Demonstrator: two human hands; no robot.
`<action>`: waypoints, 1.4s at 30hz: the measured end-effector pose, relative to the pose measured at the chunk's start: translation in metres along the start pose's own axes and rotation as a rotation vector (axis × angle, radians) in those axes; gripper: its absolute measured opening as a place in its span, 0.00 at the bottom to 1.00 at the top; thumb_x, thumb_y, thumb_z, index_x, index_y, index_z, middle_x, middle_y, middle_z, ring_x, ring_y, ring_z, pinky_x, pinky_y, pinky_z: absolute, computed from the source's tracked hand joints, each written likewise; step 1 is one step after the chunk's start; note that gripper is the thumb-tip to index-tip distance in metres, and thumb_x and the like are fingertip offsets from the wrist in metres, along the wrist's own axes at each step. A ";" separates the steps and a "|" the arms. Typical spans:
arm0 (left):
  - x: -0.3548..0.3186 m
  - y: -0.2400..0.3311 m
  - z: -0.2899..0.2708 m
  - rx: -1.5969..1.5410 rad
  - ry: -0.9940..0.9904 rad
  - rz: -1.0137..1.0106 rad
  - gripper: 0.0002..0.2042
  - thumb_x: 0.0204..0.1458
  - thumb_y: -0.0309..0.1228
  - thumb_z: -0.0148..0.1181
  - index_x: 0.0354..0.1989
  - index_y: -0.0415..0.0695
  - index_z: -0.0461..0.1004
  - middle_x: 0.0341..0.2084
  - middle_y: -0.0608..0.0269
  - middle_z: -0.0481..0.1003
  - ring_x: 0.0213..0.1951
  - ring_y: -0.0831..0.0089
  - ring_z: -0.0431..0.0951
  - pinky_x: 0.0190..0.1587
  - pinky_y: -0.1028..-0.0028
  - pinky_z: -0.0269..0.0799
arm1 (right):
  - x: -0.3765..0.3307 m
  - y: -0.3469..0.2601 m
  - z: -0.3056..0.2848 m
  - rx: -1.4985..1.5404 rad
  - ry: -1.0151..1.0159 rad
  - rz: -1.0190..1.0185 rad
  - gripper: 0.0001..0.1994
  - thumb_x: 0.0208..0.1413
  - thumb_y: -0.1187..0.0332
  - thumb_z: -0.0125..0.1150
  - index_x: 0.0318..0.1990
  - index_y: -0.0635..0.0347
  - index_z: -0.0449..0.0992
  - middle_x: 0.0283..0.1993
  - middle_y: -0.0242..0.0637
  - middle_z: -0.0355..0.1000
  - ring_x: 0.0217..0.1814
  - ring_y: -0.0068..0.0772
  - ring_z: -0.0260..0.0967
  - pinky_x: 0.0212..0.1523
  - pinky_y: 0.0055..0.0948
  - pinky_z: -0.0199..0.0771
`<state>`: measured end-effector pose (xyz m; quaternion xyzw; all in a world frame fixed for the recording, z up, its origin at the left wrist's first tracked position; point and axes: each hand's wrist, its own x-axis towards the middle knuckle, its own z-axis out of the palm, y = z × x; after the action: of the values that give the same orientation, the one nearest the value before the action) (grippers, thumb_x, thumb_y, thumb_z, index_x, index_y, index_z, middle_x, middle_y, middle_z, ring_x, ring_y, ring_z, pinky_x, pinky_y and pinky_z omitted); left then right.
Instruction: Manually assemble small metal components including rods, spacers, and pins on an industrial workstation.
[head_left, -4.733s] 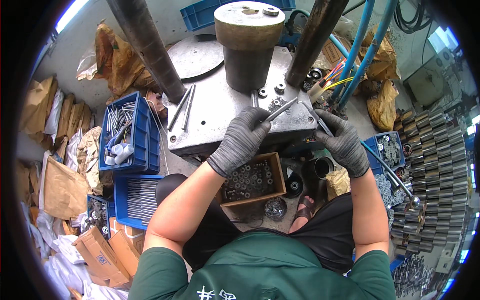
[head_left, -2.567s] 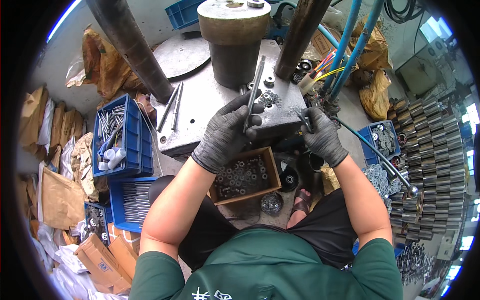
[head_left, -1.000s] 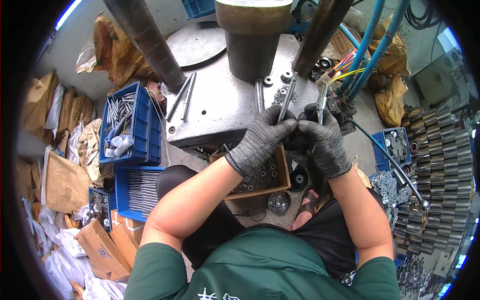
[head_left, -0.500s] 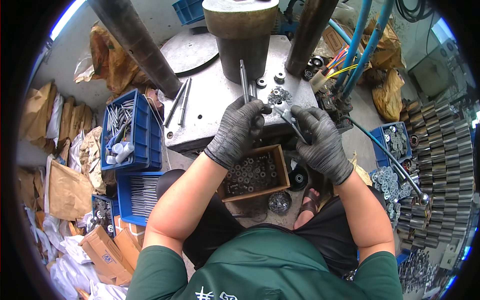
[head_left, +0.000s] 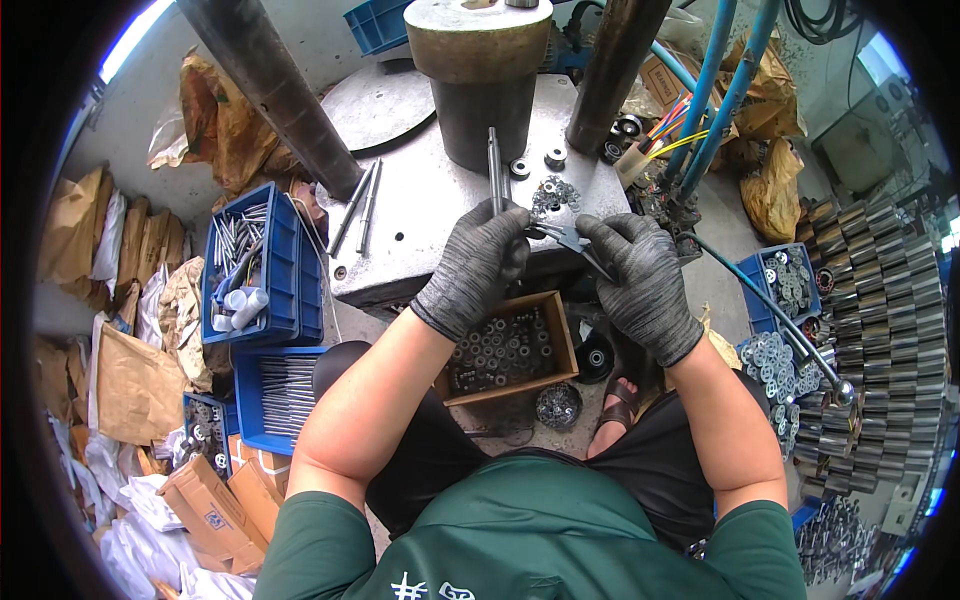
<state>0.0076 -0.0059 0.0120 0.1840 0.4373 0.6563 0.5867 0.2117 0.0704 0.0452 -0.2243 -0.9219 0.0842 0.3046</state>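
Observation:
My left hand [head_left: 470, 258], in a grey knit glove, is closed around a slim steel shaft [head_left: 495, 165] that stands nearly upright. My right hand [head_left: 645, 285], gloved alike, grips a pair of pliers [head_left: 572, 241]. The jaws reach left to the shaft beside my left fingertips; whether they hold a small part there is too fine to tell. Behind the pliers, a heap of small metal rings [head_left: 553, 196] lies on the metal worktable [head_left: 430, 215]. Two bearings, one nearer the column [head_left: 519, 169] and another to its right [head_left: 555, 157], sit beyond the heap.
Two more shafts [head_left: 368, 208] lie at the table's left. A thick steel column [head_left: 485, 110] rises at the back. Below the table stands a wooden box [head_left: 568, 345] of bearings. Blue bins [head_left: 303, 275] line the left; a ball-ended lever [head_left: 843, 393] juts out at right.
The pliers have turned in my right hand, so their jaws now point left to the shaft. The shaft has shifted slightly right and stands a little lower.

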 end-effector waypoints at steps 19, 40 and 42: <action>-0.009 0.005 -0.007 0.381 -0.140 0.269 0.16 0.65 0.30 0.51 0.59 0.38 0.73 0.35 0.61 0.80 0.26 0.84 0.74 0.27 0.85 0.70 | -0.003 0.026 -0.024 0.545 -0.092 0.509 0.26 0.53 0.74 0.66 0.61 0.69 0.72 0.54 0.50 0.78 0.54 0.29 0.77 0.55 0.29 0.75; -0.029 0.016 -0.008 0.610 -0.349 0.124 0.15 0.63 0.30 0.56 0.55 0.40 0.76 0.30 0.67 0.78 0.29 0.82 0.76 0.34 0.81 0.73 | 0.004 0.012 -0.062 0.644 -0.630 0.472 0.26 0.49 0.77 0.64 0.59 0.62 0.76 0.48 0.39 0.81 0.49 0.22 0.76 0.53 0.26 0.76; -0.031 0.015 -0.004 0.549 -0.358 0.099 0.16 0.64 0.34 0.56 0.56 0.40 0.75 0.28 0.68 0.78 0.25 0.85 0.74 0.28 0.84 0.69 | 0.004 0.010 -0.059 0.624 -0.638 0.441 0.25 0.50 0.76 0.65 0.59 0.62 0.76 0.49 0.41 0.81 0.49 0.23 0.76 0.54 0.27 0.76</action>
<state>0.0034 -0.0352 0.0300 0.4688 0.4784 0.4988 0.5501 0.2479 0.0817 0.0915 -0.2749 -0.8307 0.4829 0.0347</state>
